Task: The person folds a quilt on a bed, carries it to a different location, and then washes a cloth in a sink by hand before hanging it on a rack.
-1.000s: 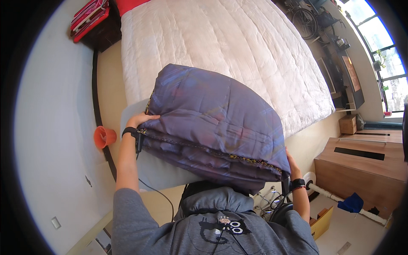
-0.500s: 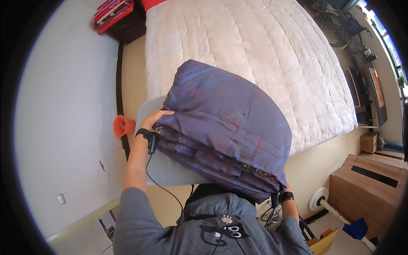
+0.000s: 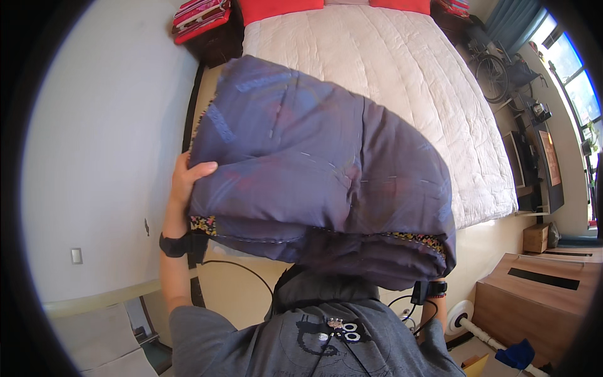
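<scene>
Left hand (image 3: 186, 179) pinches a folded purple-blue cloth quilt (image 3: 308, 151), seemingly for support; hidden right hand's grip can't be told.

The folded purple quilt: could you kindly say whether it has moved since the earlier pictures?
Yes: judged against the white bed, the folded purple quilt has shifted left in view; its left edge now reaches past the bed's left side.

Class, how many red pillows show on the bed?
2: left red pillow and right red pillow, both at the picture's top edge, partly cut off; others may be hidden.
</scene>
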The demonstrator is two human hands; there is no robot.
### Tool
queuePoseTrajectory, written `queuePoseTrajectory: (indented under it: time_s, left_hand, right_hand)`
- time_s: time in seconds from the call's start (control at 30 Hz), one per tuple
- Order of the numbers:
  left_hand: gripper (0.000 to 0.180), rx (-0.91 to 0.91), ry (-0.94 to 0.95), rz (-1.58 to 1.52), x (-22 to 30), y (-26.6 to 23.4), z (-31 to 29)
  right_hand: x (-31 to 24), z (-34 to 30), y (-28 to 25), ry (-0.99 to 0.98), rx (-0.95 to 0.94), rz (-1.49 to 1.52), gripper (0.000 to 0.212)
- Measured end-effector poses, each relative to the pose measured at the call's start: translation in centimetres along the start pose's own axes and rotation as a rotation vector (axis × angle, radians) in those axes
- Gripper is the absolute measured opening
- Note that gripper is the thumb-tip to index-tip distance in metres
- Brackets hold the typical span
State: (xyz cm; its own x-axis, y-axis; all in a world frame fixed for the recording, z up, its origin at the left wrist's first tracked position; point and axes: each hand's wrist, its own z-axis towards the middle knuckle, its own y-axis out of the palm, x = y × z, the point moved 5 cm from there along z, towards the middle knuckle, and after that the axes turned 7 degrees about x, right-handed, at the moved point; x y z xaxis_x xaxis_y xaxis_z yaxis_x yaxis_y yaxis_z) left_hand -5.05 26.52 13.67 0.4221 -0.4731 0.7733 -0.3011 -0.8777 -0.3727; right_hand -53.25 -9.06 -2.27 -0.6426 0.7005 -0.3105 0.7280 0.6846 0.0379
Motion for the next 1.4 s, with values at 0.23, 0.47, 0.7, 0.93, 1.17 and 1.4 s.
queuePoseTrajectory:
  time_s: [0.23,0.47,0.7,0.93,1.17,1.4]
  left_hand:
    - [0.052,0.120,-0.211,-0.088,-12.3,-23.5,-7.2]
    - [0.060,-0.003,-0.520,0.726,-43.3,-30.2,-12.0]
    - [0.065,0.227,-0.417,0.443,-36.1,-32.7,-9.8]
    - [0.057,0.154,-0.138,0.291,-37.6,-28.5,-8.8]
    - [0.057,0.363,-0.152,0.154,-39.2,-33.5,-14.1]
    - [0.092,0.180,-0.486,0.299,-50.9,-34.6,-15.4]
  right_hand:
    - [2.7,0.1,10.4,-0.058,-0.086,-0.280,0.061]
    - [9.4,4.2,21.1,0.137,-0.084,-0.660,0.070]
    - [9.1,-0.2,24.3,-0.201,0.276,-0.700,0.087]
    - [10.6,-2.0,29.2,-0.006,-0.053,-0.275,0.052]
    - [9.1,-7.1,26.5,-0.155,0.003,-0.150,0.034]
    - [17.6,2.8,19.9,0.065,0.080,-0.349,0.036]
